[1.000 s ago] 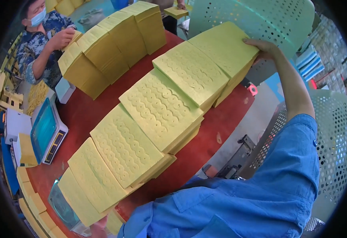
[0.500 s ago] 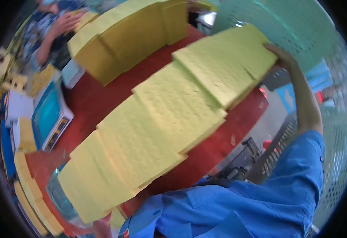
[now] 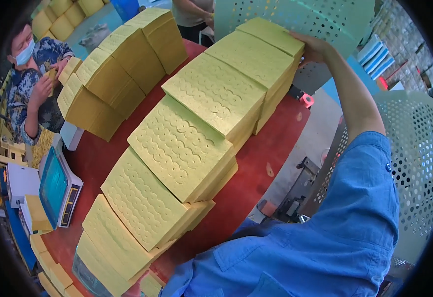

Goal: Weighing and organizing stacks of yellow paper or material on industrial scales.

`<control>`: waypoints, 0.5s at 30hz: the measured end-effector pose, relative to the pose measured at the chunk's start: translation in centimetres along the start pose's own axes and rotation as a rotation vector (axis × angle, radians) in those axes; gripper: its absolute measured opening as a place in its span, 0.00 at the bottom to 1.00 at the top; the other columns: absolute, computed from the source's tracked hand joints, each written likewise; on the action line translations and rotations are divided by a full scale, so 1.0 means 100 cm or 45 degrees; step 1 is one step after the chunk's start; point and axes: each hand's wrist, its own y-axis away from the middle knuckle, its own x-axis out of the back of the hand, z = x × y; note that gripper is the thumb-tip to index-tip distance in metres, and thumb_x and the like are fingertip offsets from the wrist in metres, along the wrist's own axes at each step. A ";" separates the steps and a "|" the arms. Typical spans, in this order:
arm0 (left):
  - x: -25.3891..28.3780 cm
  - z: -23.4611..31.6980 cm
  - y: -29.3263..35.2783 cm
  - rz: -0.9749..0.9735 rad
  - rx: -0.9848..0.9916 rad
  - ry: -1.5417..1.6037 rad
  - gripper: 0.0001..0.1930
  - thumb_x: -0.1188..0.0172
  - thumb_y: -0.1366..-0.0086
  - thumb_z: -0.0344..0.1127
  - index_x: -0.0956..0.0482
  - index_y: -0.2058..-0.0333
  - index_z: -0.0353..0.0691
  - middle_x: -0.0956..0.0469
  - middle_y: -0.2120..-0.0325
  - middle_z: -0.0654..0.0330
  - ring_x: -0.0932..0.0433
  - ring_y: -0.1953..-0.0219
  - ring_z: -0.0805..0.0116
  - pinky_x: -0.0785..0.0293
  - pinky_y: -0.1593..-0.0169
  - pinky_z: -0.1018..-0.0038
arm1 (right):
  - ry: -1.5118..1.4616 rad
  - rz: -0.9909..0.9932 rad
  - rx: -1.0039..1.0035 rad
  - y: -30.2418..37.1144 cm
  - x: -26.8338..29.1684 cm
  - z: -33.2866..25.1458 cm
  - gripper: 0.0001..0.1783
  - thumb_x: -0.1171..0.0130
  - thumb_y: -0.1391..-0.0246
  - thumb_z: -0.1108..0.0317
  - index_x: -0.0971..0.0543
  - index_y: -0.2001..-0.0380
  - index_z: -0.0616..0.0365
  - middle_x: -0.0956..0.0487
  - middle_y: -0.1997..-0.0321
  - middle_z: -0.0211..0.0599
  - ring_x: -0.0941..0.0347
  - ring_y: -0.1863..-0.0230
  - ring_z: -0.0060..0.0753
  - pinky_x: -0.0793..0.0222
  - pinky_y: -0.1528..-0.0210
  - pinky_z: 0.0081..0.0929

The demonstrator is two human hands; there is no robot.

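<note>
Yellow embossed pad stacks (image 3: 187, 148): long slanted row on red counter (image 3: 271, 148). Right hand (image 3: 311, 47): flat against the far end stack, bracing the row; finger curl hidden, cannot tell. Left hand: not visible. Scale (image 3: 58, 190), perforated green basket (image 3: 295, 15) nearby.

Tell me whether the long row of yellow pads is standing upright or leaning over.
Leaning. The row of yellow pads lies fanned on the red table, each overlapping the next; the right hand presses its far end.
</note>
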 end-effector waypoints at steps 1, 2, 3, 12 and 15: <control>0.003 0.000 0.003 -0.004 0.008 0.003 0.42 0.59 0.34 0.66 0.49 0.32 0.41 0.48 0.32 0.45 0.46 0.34 0.30 0.45 0.42 0.25 | -0.099 -0.116 0.040 -0.002 0.006 0.009 0.44 0.48 0.47 0.29 0.34 0.37 0.48 0.27 0.41 0.44 0.32 0.40 0.49 0.31 0.47 0.55; 0.006 0.000 0.007 -0.017 0.013 0.008 0.42 0.59 0.34 0.66 0.49 0.32 0.41 0.48 0.32 0.45 0.46 0.34 0.30 0.45 0.42 0.25 | -0.151 -0.103 0.047 -0.004 0.011 0.018 0.43 0.50 0.45 0.29 0.33 0.37 0.48 0.26 0.41 0.42 0.31 0.41 0.47 0.31 0.47 0.55; 0.008 0.000 0.011 -0.038 0.016 0.013 0.42 0.59 0.34 0.66 0.49 0.32 0.41 0.48 0.32 0.45 0.46 0.34 0.30 0.45 0.42 0.25 | -0.220 -0.145 0.078 -0.006 0.014 0.024 0.42 0.53 0.44 0.28 0.32 0.38 0.48 0.26 0.41 0.40 0.31 0.41 0.45 0.31 0.46 0.55; -0.010 -0.005 0.021 -0.164 0.038 0.115 0.40 0.59 0.33 0.64 0.49 0.33 0.40 0.47 0.33 0.44 0.44 0.35 0.33 0.43 0.39 0.31 | -0.258 -0.135 0.074 0.002 0.012 0.095 0.40 0.60 0.41 0.29 0.33 0.36 0.45 0.28 0.38 0.38 0.32 0.40 0.45 0.39 0.40 0.55; -0.026 -0.011 0.018 -0.200 -0.248 -0.833 0.39 0.59 0.32 0.63 0.49 0.33 0.40 0.45 0.34 0.43 0.42 0.35 0.35 0.40 0.40 0.33 | -0.056 -0.086 0.115 -0.016 0.009 0.131 0.31 0.46 0.41 0.41 0.27 0.40 0.45 0.28 0.39 0.36 0.32 0.39 0.44 0.35 0.41 0.48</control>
